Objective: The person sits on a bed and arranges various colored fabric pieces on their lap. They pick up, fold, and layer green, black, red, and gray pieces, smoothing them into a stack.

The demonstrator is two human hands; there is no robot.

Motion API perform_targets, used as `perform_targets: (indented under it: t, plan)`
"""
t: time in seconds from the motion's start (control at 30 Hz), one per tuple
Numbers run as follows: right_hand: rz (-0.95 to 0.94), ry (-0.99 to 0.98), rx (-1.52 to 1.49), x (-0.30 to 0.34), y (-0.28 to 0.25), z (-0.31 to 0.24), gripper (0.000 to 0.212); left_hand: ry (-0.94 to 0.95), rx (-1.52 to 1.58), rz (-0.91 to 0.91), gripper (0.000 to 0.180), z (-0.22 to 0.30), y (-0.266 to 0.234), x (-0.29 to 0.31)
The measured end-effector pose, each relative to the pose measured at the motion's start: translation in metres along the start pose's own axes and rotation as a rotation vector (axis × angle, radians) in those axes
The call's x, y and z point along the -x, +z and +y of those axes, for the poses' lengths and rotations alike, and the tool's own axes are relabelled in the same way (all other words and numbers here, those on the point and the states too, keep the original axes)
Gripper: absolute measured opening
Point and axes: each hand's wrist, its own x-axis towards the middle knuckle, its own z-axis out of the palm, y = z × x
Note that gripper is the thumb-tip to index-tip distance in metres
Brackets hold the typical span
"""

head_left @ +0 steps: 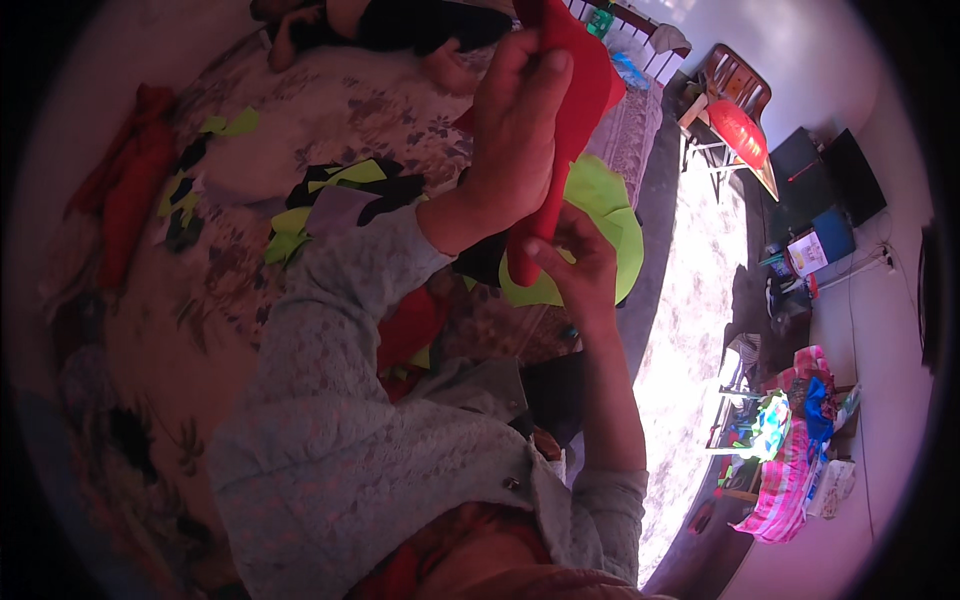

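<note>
As red cloth (pixel 585 80) runs from left hand (pixel 515 125) to right hand (pixel 582 262), it is raised above a floral sheet (pixel 320 105).
Left hand wraps its upper part; right hand pinches the lower end, thumb against fingers. Lime-green fabric (pixel 627 255) lies behind; green and black scraps (pixel 350 175) lie farther left, another person (pixel 415 22) beyond.

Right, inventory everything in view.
Held cloth: one, red, upper centre
Large pieces: uncountable, lime green, centre
Scraps: several, lime and dark, left
Loose cloth: two patches, red, left, centre
Floral sheet: one, beige, beneath scraps
Bottle: one, green, top
Chair: one, brown, right
Rounded object: one, red, right
Checked cloth: one, pink, lower right
Other person: one, dark-clad, top
Clutter: uncounted, mixed, right
Sleeves: two, grey, bottom
Left hand: one, bare, upper centre
Right hand: one, bare, centre
</note>
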Motion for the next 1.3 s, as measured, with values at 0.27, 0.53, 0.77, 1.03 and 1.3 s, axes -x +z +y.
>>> perform_targets:
  t: [0.27, 0.53, 0.77, 1.03, 1.3]
  plan:
    - [0.042, -0.099, -0.227, 0.004, -0.008, -0.006, 0.019, 0.259, -0.320, -0.054, 0.014, -0.001, -0.011, -0.010]
    - [0.190, -0.104, -0.183, 0.009, -0.059, -0.034, 0.020, 0.759, -1.267, -0.217, 0.013, 0.027, -0.052, -0.026]
    - [0.244, -0.304, 0.203, -0.037, -0.085, -0.041, 0.027, 0.121, -1.048, -0.347, 0.022, -0.018, -0.097, -0.042]
    - [0.295, -0.677, 0.970, -0.045, -0.110, -0.030, 0.029, 0.981, -1.357, -0.607, 0.019, -0.015, -0.135, -0.047]
    - [0.064, -0.441, 1.153, 0.028, -0.108, 0.025, 0.028, 0.649, -1.399, -0.783, 0.012, -0.017, -0.175, 0.081]
